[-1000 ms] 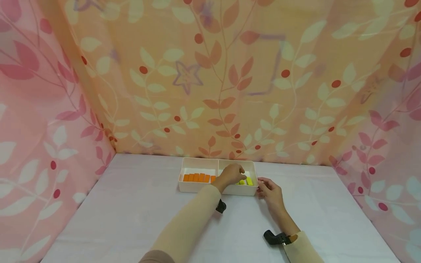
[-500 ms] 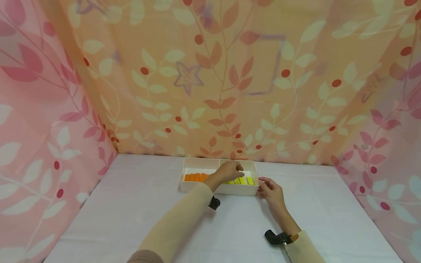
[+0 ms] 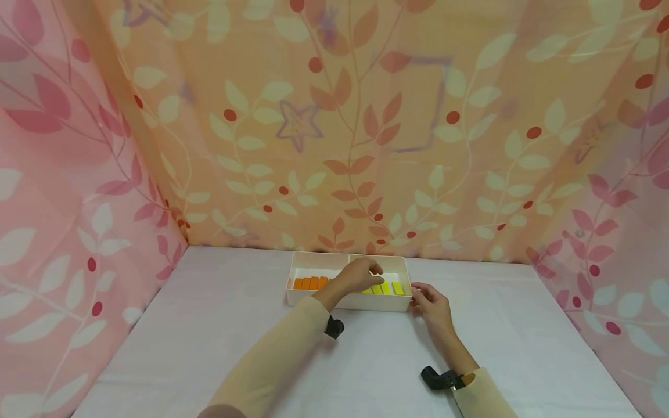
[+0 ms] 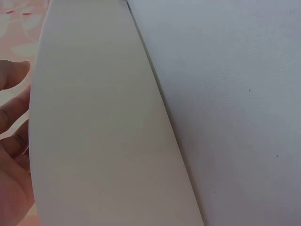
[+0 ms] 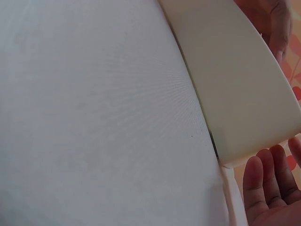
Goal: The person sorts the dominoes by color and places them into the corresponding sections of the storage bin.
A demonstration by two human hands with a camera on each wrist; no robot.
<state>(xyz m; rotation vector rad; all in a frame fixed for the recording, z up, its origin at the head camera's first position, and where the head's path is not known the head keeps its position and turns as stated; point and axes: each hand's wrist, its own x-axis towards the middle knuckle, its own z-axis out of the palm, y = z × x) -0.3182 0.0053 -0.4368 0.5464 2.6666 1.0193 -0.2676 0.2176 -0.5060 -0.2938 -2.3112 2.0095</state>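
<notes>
A cream two-compartment box (image 3: 316,299) stands near the back of the table. Several orange blocks (image 3: 313,283) stand in a row in its left compartment, along the front wall. Yellow blocks (image 3: 398,288) line the front of the right compartment. My left hand (image 3: 359,275) reaches over the front wall into the right compartment, hiding the row's left part. Its fingers curve loosely, with a gap at the thumb. In the left wrist view the box wall (image 4: 99,113) hides some fingertips. My right hand (image 3: 434,307) touches the box's right end with nearly straight fingers (image 5: 254,176).
White cloth covers the table (image 3: 209,337). A patterned orange curtain (image 3: 251,151) rises directly behind the box, with pink patterned cloth (image 3: 52,232) along the left and right sides. Each wrist wears a black camera (image 3: 334,328).
My left hand has shifted left along the box, uncovering more yellow blocks and covering the right end of the orange row. The right hand stays at the box's end.
</notes>
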